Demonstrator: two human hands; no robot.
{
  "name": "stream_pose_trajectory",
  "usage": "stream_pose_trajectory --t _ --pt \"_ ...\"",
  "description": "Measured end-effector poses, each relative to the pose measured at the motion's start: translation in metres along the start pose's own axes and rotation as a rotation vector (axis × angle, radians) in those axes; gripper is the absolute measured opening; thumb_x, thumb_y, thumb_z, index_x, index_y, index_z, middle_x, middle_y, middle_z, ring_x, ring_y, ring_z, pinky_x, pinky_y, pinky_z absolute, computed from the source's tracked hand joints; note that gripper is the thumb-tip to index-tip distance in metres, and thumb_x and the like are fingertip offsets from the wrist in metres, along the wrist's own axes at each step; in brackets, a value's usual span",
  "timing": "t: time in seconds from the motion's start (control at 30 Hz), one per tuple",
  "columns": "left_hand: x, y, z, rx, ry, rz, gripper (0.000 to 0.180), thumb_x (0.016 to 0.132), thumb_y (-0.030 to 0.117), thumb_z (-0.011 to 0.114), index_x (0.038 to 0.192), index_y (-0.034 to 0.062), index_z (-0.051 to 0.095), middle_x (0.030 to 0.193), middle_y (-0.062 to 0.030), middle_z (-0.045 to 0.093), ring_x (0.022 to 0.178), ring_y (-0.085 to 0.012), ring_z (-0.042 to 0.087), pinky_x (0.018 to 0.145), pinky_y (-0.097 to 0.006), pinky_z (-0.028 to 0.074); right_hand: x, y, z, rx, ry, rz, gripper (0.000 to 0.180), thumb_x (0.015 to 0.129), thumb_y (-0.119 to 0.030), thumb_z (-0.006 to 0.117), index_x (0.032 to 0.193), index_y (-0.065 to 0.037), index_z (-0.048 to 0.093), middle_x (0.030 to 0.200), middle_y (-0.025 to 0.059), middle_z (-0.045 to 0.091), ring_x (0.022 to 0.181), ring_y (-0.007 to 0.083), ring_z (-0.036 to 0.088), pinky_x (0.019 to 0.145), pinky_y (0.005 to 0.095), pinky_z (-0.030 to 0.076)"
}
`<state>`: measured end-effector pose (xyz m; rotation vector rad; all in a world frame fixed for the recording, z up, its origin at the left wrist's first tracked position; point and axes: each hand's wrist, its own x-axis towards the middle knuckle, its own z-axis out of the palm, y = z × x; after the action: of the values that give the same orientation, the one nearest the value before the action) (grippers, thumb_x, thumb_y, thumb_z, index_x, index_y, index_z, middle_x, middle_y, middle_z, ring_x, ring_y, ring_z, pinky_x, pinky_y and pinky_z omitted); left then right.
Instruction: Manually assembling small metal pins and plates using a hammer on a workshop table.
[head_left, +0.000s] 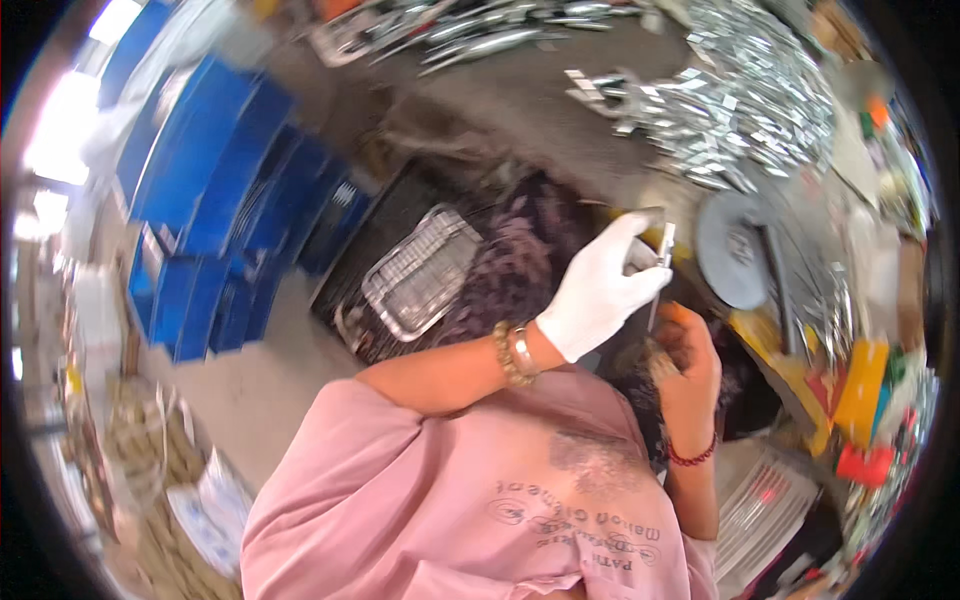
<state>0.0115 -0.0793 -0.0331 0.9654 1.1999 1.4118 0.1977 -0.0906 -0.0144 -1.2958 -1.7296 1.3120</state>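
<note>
My left hand [605,285], in a white glove, pinches a slim silvery metal piece [667,243] between thumb and fingers, over my lap. A thin dark shaft runs from it down toward my right hand [688,360]. That bare right hand is closed, with fingertips curled at the shaft's lower end; whether piece and shaft are one thing I cannot tell. Just beyond the hands, a large heap of shiny small metal pieces [750,100] covers the worktop [520,115]. A round grey disc [732,250] lies right of my left hand.
Longer metal pieces [490,35] lie at the far edge. A wire-like metal tray [422,272] sits left of my lap. Stacked blue bins [215,190] stand at the left. A dark bar [778,285] and a yellow box [862,390] are at the right.
</note>
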Motion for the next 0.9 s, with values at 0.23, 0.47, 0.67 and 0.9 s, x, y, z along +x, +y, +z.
stream_pose_trajectory --t 0.23,0.47,0.67,0.9 --pt "-0.048 -0.024 -0.146 0.452 0.418 -0.197 0.06 0.094 0.012 0.077 0.149 0.0 0.056 0.104 -0.01 0.077 0.09 -0.0154 0.071 0.082 -0.03 0.058 0.005 0.021 -0.002 0.055 -0.178 0.114 0.054 0.094 0.016 0.063 0.144 -0.005 0.064 0.108 0.0037 0.07 0.096 0.0089 0.063 0.086 0.0234 0.05" --pt "-0.138 -0.156 -0.342 0.727 0.77 -0.496 0.055 0.091 0.02 0.078 0.14 -0.0004 0.066 0.122 -0.0227 0.078 0.112 -0.0321 0.076 0.099 -0.039 0.058 0.008 0.035 0.001 0.11 -0.236 0.186 0.043 0.101 0.011 0.059 0.142 -0.001 0.065 0.109 0.0029 0.07 0.099 0.0085 0.064 0.088 0.0234 0.05" --pt "-0.146 -0.181 -0.349 0.953 0.779 -0.681 0.053 0.091 0.022 0.077 0.141 0.0037 0.067 0.122 -0.0257 0.077 0.116 -0.0391 0.074 0.104 -0.045 0.057 0.005 0.036 0.006 0.138 -0.235 0.178 0.042 0.102 0.011 0.057 0.141 -0.002 0.066 0.108 0.0029 0.07 0.096 0.0082 0.064 0.087 0.0234 0.051" --pt "-0.139 -0.153 -0.33 1.11 0.865 -0.656 0.046 0.096 0.034 0.075 0.135 0.0104 0.071 0.122 -0.0215 0.077 0.117 -0.0423 0.072 0.101 -0.048 0.057 0.007 0.04 -0.001 0.117 -0.205 0.193 0.041 0.103 0.011 0.057 0.141 -0.002 0.066 0.107 0.0031 0.071 0.095 0.0082 0.065 0.084 0.0231 0.052"
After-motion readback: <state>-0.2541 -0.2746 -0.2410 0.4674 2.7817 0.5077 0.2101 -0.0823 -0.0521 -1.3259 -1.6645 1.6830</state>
